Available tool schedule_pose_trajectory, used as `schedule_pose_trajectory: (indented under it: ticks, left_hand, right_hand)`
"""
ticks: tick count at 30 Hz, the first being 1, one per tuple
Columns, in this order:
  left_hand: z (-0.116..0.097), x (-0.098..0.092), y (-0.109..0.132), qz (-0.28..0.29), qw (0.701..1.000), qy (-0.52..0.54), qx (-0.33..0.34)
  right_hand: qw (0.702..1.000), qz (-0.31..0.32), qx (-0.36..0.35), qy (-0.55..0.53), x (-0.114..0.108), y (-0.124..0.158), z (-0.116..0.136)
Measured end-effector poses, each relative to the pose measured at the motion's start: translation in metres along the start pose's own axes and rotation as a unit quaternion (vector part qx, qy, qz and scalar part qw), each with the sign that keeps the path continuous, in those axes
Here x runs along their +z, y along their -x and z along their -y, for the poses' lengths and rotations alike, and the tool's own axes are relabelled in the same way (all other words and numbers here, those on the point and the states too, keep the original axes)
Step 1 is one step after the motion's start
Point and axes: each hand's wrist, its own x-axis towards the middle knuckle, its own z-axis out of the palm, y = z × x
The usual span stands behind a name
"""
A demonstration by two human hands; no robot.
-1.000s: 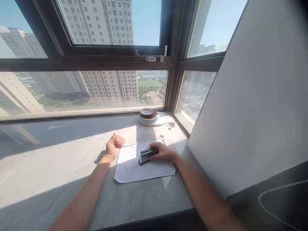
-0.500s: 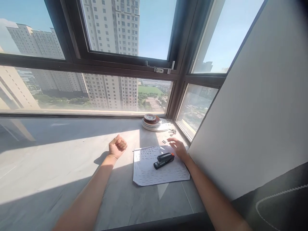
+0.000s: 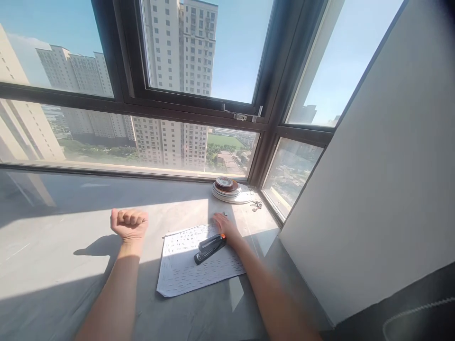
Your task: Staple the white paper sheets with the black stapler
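Observation:
My left hand [image 3: 129, 223] is raised above the sill in a closed fist, apart from the papers, with nothing showing in it. A stack of written sheets [image 3: 185, 274] lies at a slant on the grey sill. Across it rests a black stapler [image 3: 209, 248] with an orange end. My right hand [image 3: 226, 228] lies at the upper right corner of the sheets, fingers stretched forward, its wrist close by the stapler's orange end. Just beyond those fingertips shows a small dark piece [image 3: 225, 214], too small to name.
Stacked plates [image 3: 227, 192] stand in the window corner, with a bunch of keys [image 3: 256, 205] to their right. Dark window frames [image 3: 170, 109] bound the grey sill [image 3: 46, 265] at the back. A white wall [image 3: 355, 189] rises on the right.
The sheets and stapler have shifted left and turned slightly, along with my right hand. My left fist has moved left, away from the sheets. The camera view has tilted a little.

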Motion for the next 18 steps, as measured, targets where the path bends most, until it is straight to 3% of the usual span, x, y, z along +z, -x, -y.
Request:
schedule_pose_trajectory:
  ticks: [3, 5, 7, 10, 13, 15, 18]
  left_hand:
    - [-0.043, -0.002, -0.005, 0.028, 0.961, 0.21, 0.178]
    - [-0.053, 0.0, -0.005, 0.001, 0.933, 0.283, 0.224]
    - [-0.052, 0.003, -0.006, -0.019, 0.928, 0.295, 0.228]
    - [-0.045, 0.001, -0.01, -0.028, 0.948, 0.257, 0.183]
    - [-0.046, -0.011, -0.017, -0.01, 0.967, 0.204, 0.155]
    - [-0.051, -0.02, -0.021, 0.021, 0.973, 0.169, 0.157]
    - [-0.056, -0.028, -0.023, 0.048, 0.975, 0.149, 0.155]
  right_hand:
    - [0.999, 0.042, -0.034, 0.006, 0.03, -0.023, 0.047]
    - [0.997, 0.056, -0.058, 0.019, 0.046, -0.032, 0.069]
    - [0.997, 0.02, -0.063, 0.047, 0.054, -0.033, 0.078]
    - [0.995, -0.057, 0.007, 0.08, 0.046, -0.023, 0.066]
    - [0.987, -0.094, 0.07, 0.109, 0.023, -0.011, 0.035]
    - [0.98, -0.093, 0.128, 0.122, 0.009, -0.005, 0.014]
    - [0.977, -0.058, 0.156, 0.135, -0.001, -0.002, -0.004]
